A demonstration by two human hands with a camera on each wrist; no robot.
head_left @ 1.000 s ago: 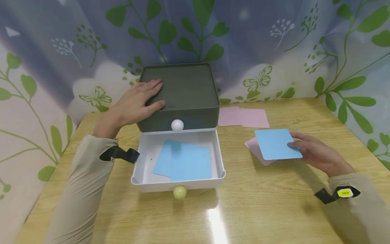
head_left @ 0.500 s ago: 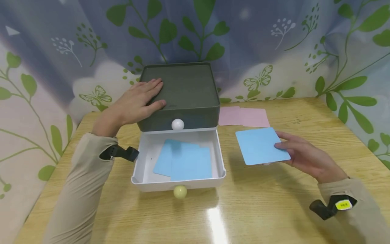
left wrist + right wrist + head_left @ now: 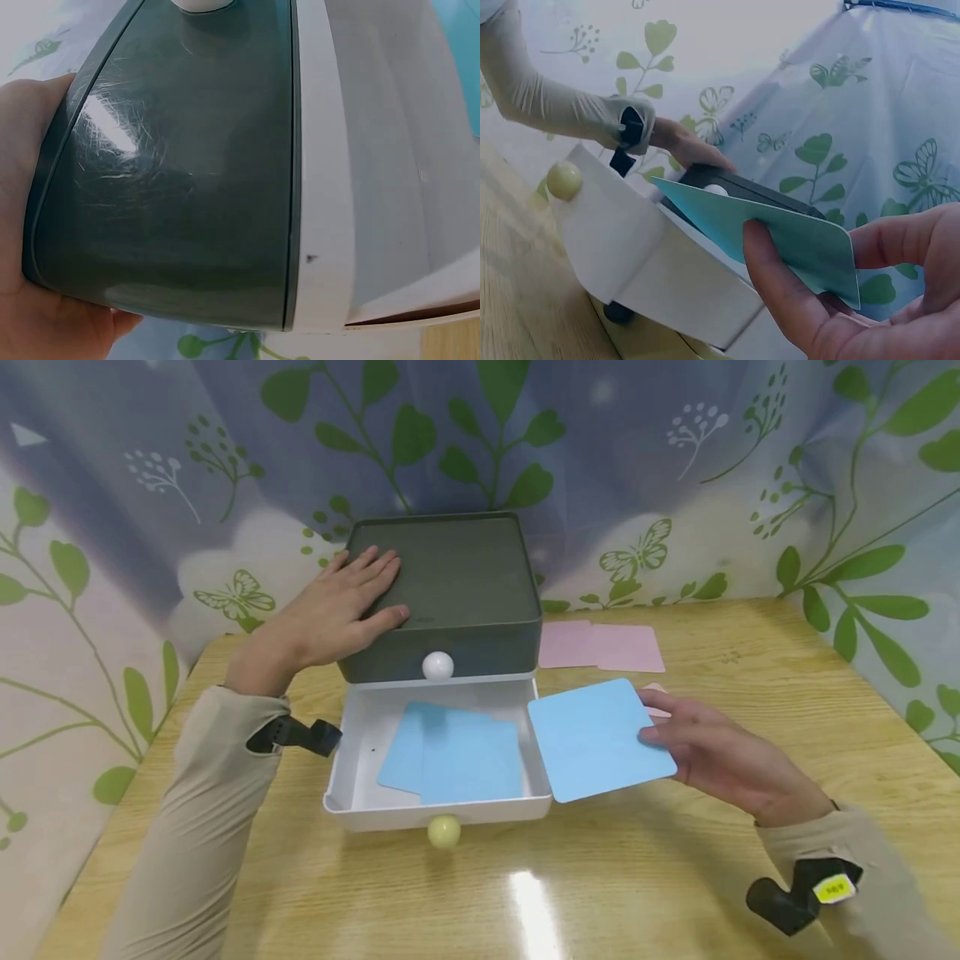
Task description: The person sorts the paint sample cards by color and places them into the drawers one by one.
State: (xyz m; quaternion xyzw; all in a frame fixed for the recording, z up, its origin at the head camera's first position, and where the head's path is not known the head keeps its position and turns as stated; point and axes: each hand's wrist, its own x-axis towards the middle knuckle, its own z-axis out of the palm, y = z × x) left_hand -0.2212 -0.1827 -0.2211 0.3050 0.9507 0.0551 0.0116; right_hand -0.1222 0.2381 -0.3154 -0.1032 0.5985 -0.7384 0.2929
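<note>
My left hand (image 3: 330, 606) rests with straight fingers on the left part of the dark green top of a small drawer box (image 3: 457, 577). Below that top, a white drawer (image 3: 352, 777) is pulled out, and overlapping blue cards (image 3: 468, 760) lie inside it. My right hand (image 3: 712, 747) pinches another blue card (image 3: 596, 739) between thumb and fingers, held tilted at the drawer's right wall. In the right wrist view the thumb (image 3: 769, 262) presses on the card's near face. The left wrist view shows the box's dark front (image 3: 187, 165) with the left hand at its edge.
Two overlapping pink cards (image 3: 600, 646) lie on the wooden table (image 3: 765, 668) right of the box. Part of another pink card (image 3: 656, 702) shows behind the right hand. A yellow knob (image 3: 444, 832) sticks out from the drawer front. A leaf-patterned curtain (image 3: 600, 468) hangs behind.
My right hand has carried the blue card leftward from above the nearer pink card to the drawer's right wall. The left hand has stayed on the box top.
</note>
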